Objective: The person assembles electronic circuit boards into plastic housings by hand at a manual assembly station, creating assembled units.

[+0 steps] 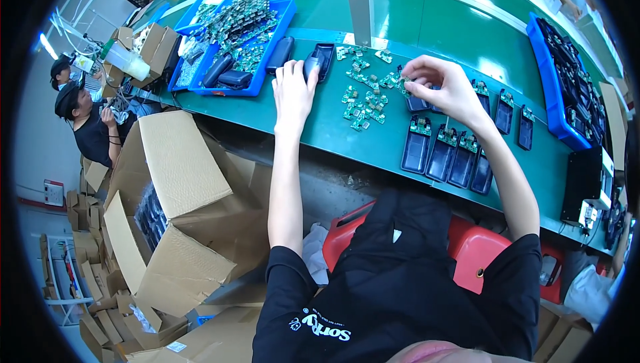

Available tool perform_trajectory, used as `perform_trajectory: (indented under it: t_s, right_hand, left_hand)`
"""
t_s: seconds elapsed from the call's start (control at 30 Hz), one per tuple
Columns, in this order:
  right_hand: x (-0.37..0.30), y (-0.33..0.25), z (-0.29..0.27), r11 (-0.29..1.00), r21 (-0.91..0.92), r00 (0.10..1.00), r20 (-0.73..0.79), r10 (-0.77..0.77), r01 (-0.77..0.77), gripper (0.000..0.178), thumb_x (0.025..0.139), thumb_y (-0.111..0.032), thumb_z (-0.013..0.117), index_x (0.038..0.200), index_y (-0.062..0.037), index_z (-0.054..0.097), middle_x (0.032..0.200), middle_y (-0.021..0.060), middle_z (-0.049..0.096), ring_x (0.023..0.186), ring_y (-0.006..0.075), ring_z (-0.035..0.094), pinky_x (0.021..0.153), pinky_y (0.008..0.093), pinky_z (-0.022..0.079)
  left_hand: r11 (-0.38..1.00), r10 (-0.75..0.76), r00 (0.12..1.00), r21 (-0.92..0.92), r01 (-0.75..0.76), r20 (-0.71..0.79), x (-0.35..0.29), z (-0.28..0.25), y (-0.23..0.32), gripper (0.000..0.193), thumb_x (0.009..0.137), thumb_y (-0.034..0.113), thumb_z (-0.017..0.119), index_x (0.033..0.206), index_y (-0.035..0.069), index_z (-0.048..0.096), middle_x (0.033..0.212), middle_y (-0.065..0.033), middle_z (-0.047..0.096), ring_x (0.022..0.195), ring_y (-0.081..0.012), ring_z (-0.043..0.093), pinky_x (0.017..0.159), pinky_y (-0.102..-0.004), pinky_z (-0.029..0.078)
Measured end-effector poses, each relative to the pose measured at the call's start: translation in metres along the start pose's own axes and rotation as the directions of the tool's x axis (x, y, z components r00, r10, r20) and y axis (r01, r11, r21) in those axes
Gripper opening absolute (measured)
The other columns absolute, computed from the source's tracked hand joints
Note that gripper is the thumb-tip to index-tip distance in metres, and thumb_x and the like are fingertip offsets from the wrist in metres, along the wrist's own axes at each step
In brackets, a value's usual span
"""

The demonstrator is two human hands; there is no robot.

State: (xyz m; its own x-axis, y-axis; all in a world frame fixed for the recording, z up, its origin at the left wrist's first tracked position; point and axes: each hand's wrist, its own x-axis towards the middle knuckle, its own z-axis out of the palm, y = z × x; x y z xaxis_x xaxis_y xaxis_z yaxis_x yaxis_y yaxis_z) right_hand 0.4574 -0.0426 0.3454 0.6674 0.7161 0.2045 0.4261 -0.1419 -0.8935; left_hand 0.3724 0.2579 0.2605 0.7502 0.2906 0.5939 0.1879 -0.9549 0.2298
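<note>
My left hand reaches to the table's near edge, its fingers bent around a dark blue plastic casing half. Right beside it lies an open casing half, and another dark casing sits by the fingertips. My right hand is closed in a pinch at a small green circuit board, mostly covered by the fingers, above a dark casing. Between my hands lie several loose circuit boards. Several casing halves with boards at their top ends stand in rows, one being the casing nearest my right forearm.
A blue tray of stacked circuit boards stands at left, and a blue bin of dark casings at right. A metal post rises behind the boards. An open cardboard box sits below left; a black device stands far right. Two people are at left.
</note>
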Motion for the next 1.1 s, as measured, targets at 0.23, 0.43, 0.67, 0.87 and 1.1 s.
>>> perform_trajectory:
  t_s: [0.23, 0.43, 0.67, 0.87, 1.1]
  right_hand:
    - [-0.026, -0.008, -0.013, 0.999, -0.043, 0.996, -0.081, -0.033, 0.029, 0.018, 0.089, -0.007, 0.07, 0.107, -0.0013, 0.068, 0.097, 0.0032, 0.07, 0.086, 0.0078, 0.065, 0.079, 0.0226, 0.052]
    - [-0.046, -0.013, -0.017, 0.998, -0.015, 0.985, -0.163, -0.063, 0.061, 0.019, 0.09, -0.006, 0.069, 0.109, -0.0021, 0.07, 0.098, 0.0037, 0.071, 0.085, 0.0085, 0.065, 0.079, 0.0235, 0.053]
    - [-0.054, -0.016, -0.016, 0.964, -0.177, 0.968, -0.118, -0.221, 0.199, 0.026, 0.085, -0.001, 0.07, 0.111, -0.0029, 0.071, 0.099, 0.0061, 0.072, 0.088, 0.0126, 0.069, 0.08, 0.0258, 0.054]
    - [-0.058, -0.021, -0.001, 0.94, -0.228, 0.947, -0.138, -0.289, 0.253, 0.022, 0.083, -0.001, 0.073, 0.105, -0.0037, 0.073, 0.098, 0.0078, 0.073, 0.09, 0.017, 0.071, 0.078, 0.0285, 0.056]
    - [-0.052, -0.01, 0.008, 0.809, -0.452, 0.896, -0.047, -0.442, 0.375, 0.022, 0.082, -0.004, 0.074, 0.104, -0.0045, 0.072, 0.099, 0.008, 0.072, 0.09, 0.0221, 0.071, 0.077, 0.0306, 0.057]
  left_hand:
    - [1.0, 0.027, 0.985, 0.007, -0.029, 0.171, 0.006, -0.017, 0.004, 0.047, 0.097, 0.034, 0.061, 0.127, -0.001, 0.055, 0.113, -0.0196, 0.061, 0.101, -0.0349, 0.06, 0.086, -0.0434, 0.049]
    - [0.932, -0.174, 0.984, -0.316, 0.179, 0.044, -0.005, -0.024, 0.004, 0.045, 0.102, 0.032, 0.053, 0.129, -0.004, 0.051, 0.113, -0.0213, 0.061, 0.091, -0.0321, 0.066, 0.08, -0.0422, 0.054]
    - [-0.44, 0.182, 0.84, -0.722, 0.534, 0.511, -0.049, -0.039, 0.118, 0.052, 0.108, 0.042, 0.032, 0.129, -0.003, 0.046, 0.102, -0.0138, 0.061, 0.08, -0.0243, 0.066, 0.07, -0.0394, 0.058]
    - [-0.284, 0.134, 0.816, -0.768, 0.575, 0.562, -0.068, -0.033, 0.16, 0.057, 0.108, 0.046, 0.023, 0.142, 0.001, 0.035, 0.094, -0.0133, 0.059, 0.065, -0.0191, 0.063, 0.063, -0.0325, 0.056]
    - [-0.305, 0.245, 0.848, -0.793, 0.528, 0.47, -0.076, -0.016, 0.158, 0.058, 0.108, 0.045, 0.022, 0.146, 0.002, 0.031, 0.091, -0.0128, 0.058, 0.058, -0.0159, 0.057, 0.056, -0.0288, 0.051]
